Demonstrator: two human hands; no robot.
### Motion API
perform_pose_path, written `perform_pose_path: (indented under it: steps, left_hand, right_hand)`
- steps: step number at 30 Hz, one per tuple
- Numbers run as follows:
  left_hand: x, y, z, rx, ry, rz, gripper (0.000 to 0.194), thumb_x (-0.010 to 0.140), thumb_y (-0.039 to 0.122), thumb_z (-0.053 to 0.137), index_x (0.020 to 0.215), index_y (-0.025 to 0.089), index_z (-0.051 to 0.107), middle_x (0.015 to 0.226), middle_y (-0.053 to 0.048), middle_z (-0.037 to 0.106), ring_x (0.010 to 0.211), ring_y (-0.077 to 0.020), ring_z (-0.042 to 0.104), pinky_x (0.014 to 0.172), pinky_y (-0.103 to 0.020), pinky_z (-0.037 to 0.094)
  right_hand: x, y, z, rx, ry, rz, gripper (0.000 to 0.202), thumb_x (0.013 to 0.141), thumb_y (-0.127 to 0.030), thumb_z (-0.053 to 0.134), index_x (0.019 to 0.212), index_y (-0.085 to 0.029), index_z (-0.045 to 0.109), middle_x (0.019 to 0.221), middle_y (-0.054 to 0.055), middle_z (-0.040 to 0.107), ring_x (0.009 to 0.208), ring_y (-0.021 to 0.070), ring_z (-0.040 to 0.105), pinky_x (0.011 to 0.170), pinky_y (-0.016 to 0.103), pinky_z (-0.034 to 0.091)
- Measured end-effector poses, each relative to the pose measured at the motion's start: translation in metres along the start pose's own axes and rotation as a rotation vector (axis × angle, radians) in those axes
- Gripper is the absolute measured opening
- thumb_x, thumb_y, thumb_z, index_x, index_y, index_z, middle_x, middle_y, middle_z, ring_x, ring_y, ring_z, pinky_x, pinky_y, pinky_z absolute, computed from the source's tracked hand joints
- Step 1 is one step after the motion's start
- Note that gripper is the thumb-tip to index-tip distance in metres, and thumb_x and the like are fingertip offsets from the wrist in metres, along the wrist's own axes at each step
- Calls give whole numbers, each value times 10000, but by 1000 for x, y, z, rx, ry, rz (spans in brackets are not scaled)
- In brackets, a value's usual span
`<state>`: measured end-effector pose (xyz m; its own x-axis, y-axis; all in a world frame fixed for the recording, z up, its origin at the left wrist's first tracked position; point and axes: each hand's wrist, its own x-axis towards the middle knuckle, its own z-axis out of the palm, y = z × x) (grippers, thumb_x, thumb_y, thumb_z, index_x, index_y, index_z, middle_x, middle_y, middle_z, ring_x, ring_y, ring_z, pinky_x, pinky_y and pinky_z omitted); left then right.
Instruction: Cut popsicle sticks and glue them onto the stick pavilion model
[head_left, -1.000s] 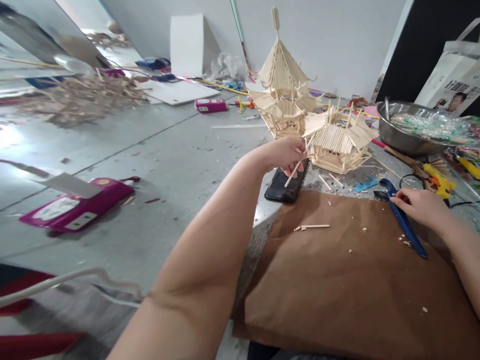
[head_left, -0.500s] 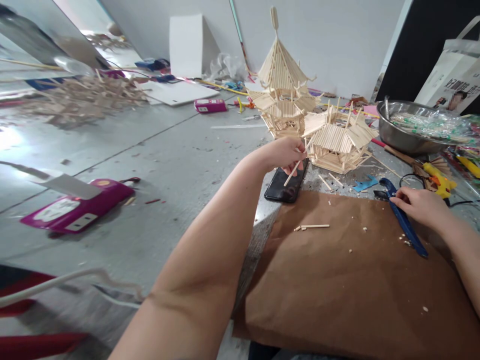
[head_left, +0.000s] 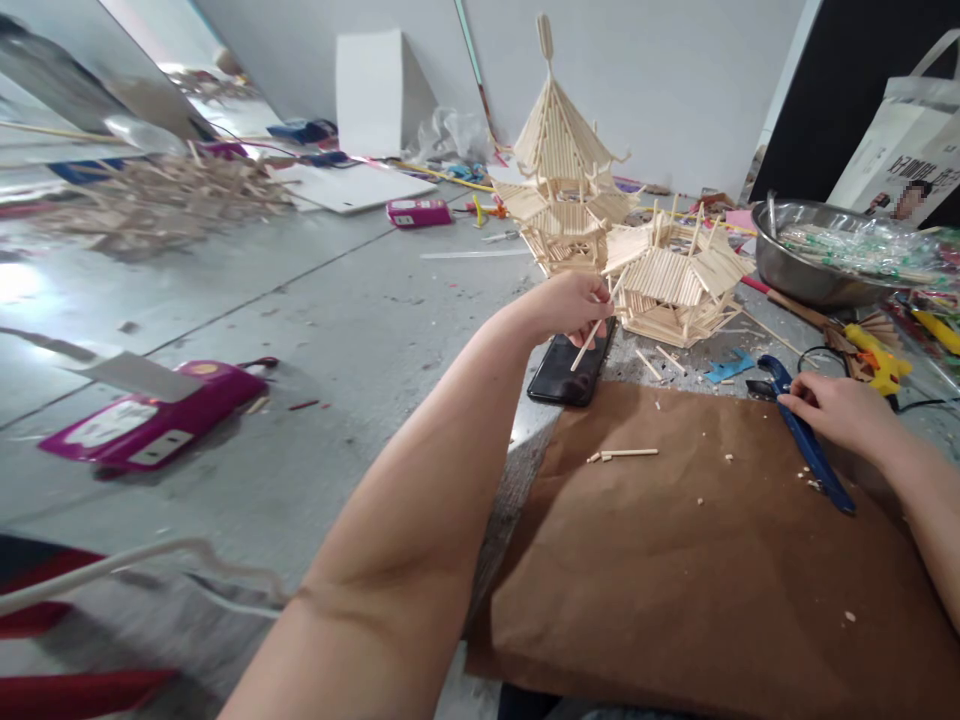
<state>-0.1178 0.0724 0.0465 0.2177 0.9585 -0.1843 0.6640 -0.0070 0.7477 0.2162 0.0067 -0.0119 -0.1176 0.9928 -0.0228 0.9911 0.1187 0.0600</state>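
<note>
My left hand [head_left: 581, 305] pinches a thin wooden stick [head_left: 586, 346] above a black phone [head_left: 564, 375], beside the lower wooden stick model [head_left: 667, 275]. Behind it rises a taller pagoda model [head_left: 559, 140] with a pointed roof. At the right, my right hand [head_left: 829, 405] is closed on the blue-handled pliers [head_left: 810, 445], which lie at the edge of the brown paper sheet [head_left: 675, 570]. A short stick [head_left: 630, 453] and small cut bits lie on the paper.
A metal bowl [head_left: 814, 278] of wrapped sticks and a yellow glue gun [head_left: 883, 362] are at the right. Magenta power strips [head_left: 161, 412] lie at the left and farther back. A heap of wood pieces [head_left: 165, 205] and a white board [head_left: 369, 95] stand behind.
</note>
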Motion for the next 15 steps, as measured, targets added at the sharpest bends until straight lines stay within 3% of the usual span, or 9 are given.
perform_pose_path:
  steps: [6,15]
  left_hand:
    - [0,1,2,-12,15,-18,77,796,156,511,868,142,534,578,-10,574,435,-82,514,500,-225,407]
    - [1,2,3,-53,26,-36,402,789,150,524,1183,178,448,537,20,544,429,-88,510,500,-215,383]
  right_hand:
    - [1,2,2,7,-7,-5,334,788,-531,383,784,-239,545,683,2,644,626,184,571,488,257,271]
    - [0,0,1,19,-2,-8,325,788,-529,382,765,-240,531,678,-5,638,627,179,571,495,255,279]
